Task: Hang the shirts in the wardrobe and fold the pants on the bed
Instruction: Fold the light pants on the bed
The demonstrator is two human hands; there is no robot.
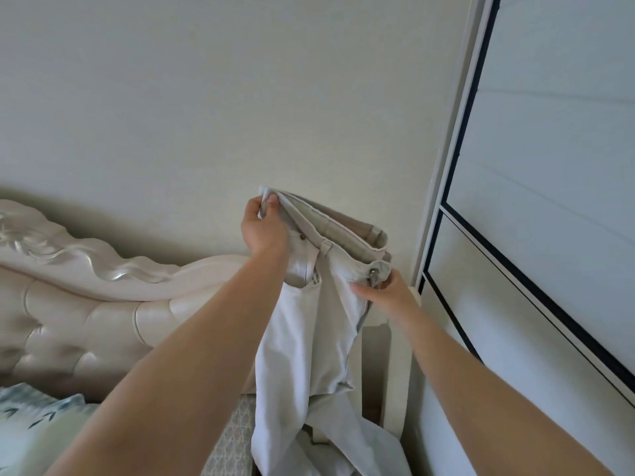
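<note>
Pale beige pants point(309, 338) held up by waistband, legs hanging down.

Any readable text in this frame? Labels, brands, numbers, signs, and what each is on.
None readable.
pants, held at the waistband by the left hand and right hand: no tag or print visible.
waistband button: too small to tell any marking.
headboard, wall, wardrobe door: no text.

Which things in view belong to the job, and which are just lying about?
In the job: pale beige cotton pants, held at the waistband by left hand and right hand; dark-framed white wardrobe door.
Lying about: cream tufted leather headboard; leaf-print bedding.
</note>
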